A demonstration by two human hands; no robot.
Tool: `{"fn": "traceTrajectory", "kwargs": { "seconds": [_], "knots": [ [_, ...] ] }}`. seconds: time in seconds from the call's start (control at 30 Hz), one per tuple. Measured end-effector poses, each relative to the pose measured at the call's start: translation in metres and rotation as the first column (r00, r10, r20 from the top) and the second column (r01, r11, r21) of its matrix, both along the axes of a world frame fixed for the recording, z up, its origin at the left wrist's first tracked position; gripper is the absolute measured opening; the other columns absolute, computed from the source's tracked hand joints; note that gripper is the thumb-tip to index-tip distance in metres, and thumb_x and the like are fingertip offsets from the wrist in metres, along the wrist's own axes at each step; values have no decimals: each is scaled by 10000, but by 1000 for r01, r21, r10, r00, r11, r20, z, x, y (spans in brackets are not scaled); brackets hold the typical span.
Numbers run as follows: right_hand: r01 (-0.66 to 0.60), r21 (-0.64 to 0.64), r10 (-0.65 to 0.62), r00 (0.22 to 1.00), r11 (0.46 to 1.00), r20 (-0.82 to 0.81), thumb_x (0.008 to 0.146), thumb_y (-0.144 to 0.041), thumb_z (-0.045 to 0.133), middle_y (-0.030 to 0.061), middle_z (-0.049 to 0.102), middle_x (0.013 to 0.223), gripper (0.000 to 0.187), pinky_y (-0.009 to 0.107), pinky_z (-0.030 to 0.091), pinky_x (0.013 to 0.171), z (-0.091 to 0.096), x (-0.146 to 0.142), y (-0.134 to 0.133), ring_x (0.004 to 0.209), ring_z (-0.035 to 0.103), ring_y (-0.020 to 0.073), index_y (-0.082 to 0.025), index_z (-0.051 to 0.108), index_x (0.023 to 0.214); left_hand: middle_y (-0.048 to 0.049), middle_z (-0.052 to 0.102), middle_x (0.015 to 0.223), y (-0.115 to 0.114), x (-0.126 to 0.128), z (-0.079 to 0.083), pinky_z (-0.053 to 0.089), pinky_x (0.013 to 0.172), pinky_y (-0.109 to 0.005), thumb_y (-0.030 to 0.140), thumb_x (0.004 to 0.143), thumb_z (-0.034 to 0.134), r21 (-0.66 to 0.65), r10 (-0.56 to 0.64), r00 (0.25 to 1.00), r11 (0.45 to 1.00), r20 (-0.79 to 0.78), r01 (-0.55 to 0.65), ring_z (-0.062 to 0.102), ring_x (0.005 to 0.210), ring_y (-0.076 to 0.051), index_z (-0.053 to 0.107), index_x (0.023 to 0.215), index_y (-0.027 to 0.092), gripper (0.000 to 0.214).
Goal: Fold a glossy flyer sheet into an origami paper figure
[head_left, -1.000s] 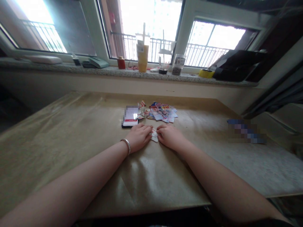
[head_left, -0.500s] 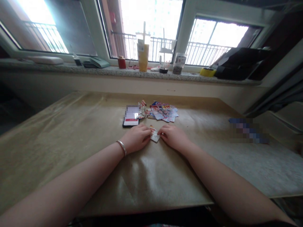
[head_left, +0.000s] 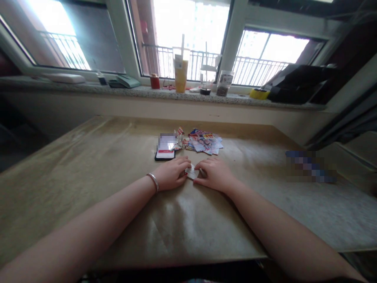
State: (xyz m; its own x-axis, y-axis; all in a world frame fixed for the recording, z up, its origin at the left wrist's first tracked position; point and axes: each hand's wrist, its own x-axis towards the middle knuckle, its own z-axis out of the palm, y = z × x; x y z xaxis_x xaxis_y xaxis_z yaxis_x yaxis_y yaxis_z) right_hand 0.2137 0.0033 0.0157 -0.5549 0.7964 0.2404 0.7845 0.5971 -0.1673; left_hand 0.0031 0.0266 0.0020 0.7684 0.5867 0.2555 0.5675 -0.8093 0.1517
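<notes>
A small folded piece of printed paper [head_left: 192, 172] lies on the table between my two hands. My left hand [head_left: 173, 173], with a silver bangle at the wrist, has its fingers closed on the paper's left edge. From the other side my right hand [head_left: 214, 173] pinches the paper between thumb and fingers. Just beyond my left hand lies a phone [head_left: 165, 154] with its screen lit. Next to it are crumpled or folded paper pieces [head_left: 180, 139]. A fanned pile of colourful printed sheets [head_left: 206, 142] lies behind my right hand.
The table [head_left: 103, 157] has a tan cover. A blurred bluish flat item [head_left: 309, 167] lies at its right side. On the window sill [head_left: 118, 91] stand a tall yellow drink cup [head_left: 180, 74], a red jar [head_left: 154, 81], other cups, yellow tape [head_left: 259, 93] and a black bag [head_left: 300, 84].
My right thumb has moved to the paper's near edge, apart from the fingers. The paper's top end no longer shows its red and yellow print. The whole view has shifted slightly.
</notes>
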Motion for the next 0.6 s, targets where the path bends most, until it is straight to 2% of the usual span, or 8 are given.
{"fn": "traceTrajectory", "kwargs": {
  "seconds": [0.07, 0.13, 0.27, 0.37, 0.6],
  "knots": [
    [-41, -3, 41, 999, 999, 11, 750, -430, 649, 62, 684, 987, 331, 348, 401, 856, 0, -1, -1, 959, 586, 224, -205, 665, 992, -107, 560, 1164, -7, -2, 2, 400, 1012, -359, 185, 815, 516, -21, 9, 1000, 1000, 8, -9, 457, 1206, -245, 561, 1071, 159, 261],
    [-73, 4, 73, 997, 997, 27, 774, -372, 623, 62, 677, 1010, 287, 338, 403, 860, 0, -1, -1, 985, 572, 222, -203, 661, 1002, -99, 567, 1102, -13, -4, 4, 470, 893, -333, 209, 824, 517, -45, 41, 999, 998, 7, -41, 552, 1020, -213, 567, 1073, 166, 257],
    [-85, 32, 83, 995, 996, 60, 806, -234, 550, 66, 669, 1019, 214, 315, 416, 834, 0, 1, -1, 978, 561, 213, -189, 664, 981, -86, 597, 1008, -16, -6, 4, 468, 822, -337, 209, 842, 499, 43, 65, 998, 997, 11, -65, 544, 918, -205, 609, 1019, 169, 213],
    [-125, 29, 123, 991, 992, 60, 814, -179, 518, 71, 669, 997, 222, 299, 419, 827, -1, 3, 1, 963, 555, 202, -183, 669, 978, -75, 623, 927, -11, -7, 2, 469, 778, -308, 198, 861, 474, 54, 51, 998, 997, 38, -53, 554, 856, -182, 638, 949, 167, 189],
    [-168, 6, 168, 986, 986, 16, 837, -264, 552, 52, 665, 955, 205, 290, 412, 787, -2, 3, 1, 928, 556, 192, -221, 685, 987, -60, 651, 913, -6, -8, -1, 465, 748, -284, 225, 888, 473, 71, -2, 996, 997, 85, -4, 572, 823, -164, 669, 934, 186, 205]
  ]
}}
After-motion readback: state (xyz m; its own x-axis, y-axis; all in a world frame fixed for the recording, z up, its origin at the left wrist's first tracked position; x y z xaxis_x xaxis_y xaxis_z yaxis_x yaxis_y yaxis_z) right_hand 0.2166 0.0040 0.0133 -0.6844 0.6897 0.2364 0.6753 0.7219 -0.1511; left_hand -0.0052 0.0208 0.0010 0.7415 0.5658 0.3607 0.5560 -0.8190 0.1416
